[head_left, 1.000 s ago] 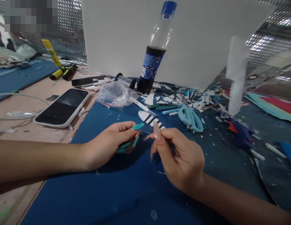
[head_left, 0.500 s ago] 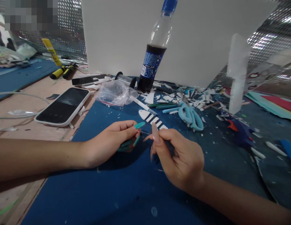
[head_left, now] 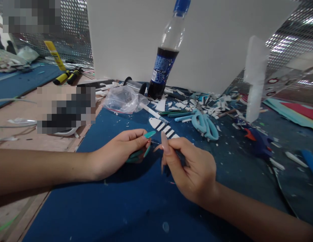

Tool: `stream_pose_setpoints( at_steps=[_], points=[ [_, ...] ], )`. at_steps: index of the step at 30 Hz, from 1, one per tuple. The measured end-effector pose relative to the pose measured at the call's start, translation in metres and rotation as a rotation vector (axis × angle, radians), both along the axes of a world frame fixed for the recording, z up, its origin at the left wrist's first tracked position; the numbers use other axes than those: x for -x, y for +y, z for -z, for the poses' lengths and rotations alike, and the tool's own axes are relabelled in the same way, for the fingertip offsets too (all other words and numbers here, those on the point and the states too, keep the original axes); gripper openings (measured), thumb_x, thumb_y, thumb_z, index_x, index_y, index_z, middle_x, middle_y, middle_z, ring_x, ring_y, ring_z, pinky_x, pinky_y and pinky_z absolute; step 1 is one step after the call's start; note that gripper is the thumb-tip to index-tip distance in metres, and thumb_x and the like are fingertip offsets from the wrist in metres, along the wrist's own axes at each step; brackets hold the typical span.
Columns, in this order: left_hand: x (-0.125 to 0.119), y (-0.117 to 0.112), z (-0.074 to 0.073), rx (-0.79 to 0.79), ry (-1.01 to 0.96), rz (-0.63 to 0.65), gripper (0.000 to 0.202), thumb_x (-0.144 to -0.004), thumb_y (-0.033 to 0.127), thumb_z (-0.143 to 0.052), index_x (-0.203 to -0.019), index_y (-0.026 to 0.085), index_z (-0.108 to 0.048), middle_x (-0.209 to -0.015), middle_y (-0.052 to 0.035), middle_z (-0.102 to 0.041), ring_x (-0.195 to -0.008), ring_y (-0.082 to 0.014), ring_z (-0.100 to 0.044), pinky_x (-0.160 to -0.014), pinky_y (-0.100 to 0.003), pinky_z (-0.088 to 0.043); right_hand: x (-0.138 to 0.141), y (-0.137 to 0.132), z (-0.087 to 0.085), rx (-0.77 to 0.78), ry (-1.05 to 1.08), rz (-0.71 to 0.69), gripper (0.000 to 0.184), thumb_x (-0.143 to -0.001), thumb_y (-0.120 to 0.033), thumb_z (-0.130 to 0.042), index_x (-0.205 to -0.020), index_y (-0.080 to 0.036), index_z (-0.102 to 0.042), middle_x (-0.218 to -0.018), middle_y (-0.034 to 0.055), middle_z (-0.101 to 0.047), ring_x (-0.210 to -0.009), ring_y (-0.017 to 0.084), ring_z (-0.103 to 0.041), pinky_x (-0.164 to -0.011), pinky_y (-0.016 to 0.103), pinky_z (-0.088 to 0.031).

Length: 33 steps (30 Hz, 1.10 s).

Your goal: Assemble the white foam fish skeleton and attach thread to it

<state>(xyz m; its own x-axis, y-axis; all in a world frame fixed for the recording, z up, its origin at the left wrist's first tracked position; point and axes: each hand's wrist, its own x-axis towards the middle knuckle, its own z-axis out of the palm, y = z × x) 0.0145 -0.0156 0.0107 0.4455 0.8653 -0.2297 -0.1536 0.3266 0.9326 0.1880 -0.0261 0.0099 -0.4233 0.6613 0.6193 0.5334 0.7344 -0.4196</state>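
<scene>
My left hand (head_left: 128, 146), with long teal nails, is closed in a pinch over the blue mat (head_left: 121, 208). Facing it, my right hand (head_left: 190, 164) pinches with thumb and forefinger, its nails pale pink. A thin wire (head_left: 154, 142) shows in the small gap between the fingertips, and both hands appear to hold it; the rest of it is hidden by the fingers. Just beyond them lie a white pointed piece (head_left: 154, 123) and several short white strips (head_left: 166, 129) in a row on the mat, partly covered by my right hand.
Light blue scissors (head_left: 205, 126), a clear plastic bag (head_left: 123, 99) and a cola bottle (head_left: 163, 64) stand or lie behind the hands. White scraps (head_left: 211, 107) are scattered there. To the right is a blue glue gun (head_left: 259, 143) with a cable. A phone (head_left: 68, 132), partly blurred out, lies left.
My right hand has shifted very slightly left, towards my left hand. My left hand stays almost in place, and both pinches remain closed.
</scene>
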Motion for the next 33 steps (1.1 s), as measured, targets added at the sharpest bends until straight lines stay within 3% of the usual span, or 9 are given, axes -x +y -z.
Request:
stream_pose_setpoints(
  at_steps=[24, 27, 33],
  points=[
    [0.003, -0.004, 0.003, -0.064, 0.010, 0.026, 0.025, -0.087, 0.033, -0.050, -0.068, 0.016, -0.046, -0.057, 0.0050, -0.038, -0.051, -0.0069, -0.031, -0.049, -0.021, -0.023, 0.002, 0.005, 0.000, 0.090, -0.034, -0.054, 0.020, -0.088, -0.012, -0.045, -0.069, -0.018, -0.049, -0.051, -0.0040, -0.054, -0.044, 0.007, -0.050, -0.045, 0.020, -0.038],
    [0.005, -0.005, 0.001, -0.181, 0.082, 0.000, 0.028, -0.088, 0.033, -0.049, -0.066, 0.017, -0.044, -0.057, 0.0049, -0.039, -0.052, -0.0072, -0.031, -0.049, -0.021, -0.024, 0.002, 0.004, 0.000, 0.106, -0.038, -0.056, 0.022, -0.089, -0.014, -0.044, -0.069, -0.018, -0.049, -0.051, -0.0043, -0.054, -0.044, 0.008, -0.051, -0.046, 0.020, -0.038],
    [0.011, -0.009, -0.007, -0.604, 0.432, -0.278, 0.026, -0.090, 0.024, -0.045, -0.064, 0.018, -0.045, -0.060, 0.0039, -0.040, -0.055, -0.0088, -0.035, -0.054, -0.022, -0.029, 0.003, 0.004, -0.001, 0.175, -0.010, -0.076, 0.022, -0.092, -0.016, -0.042, -0.073, -0.017, -0.052, -0.050, -0.0041, -0.055, -0.045, 0.008, -0.054, -0.049, 0.020, -0.042]
  ],
)
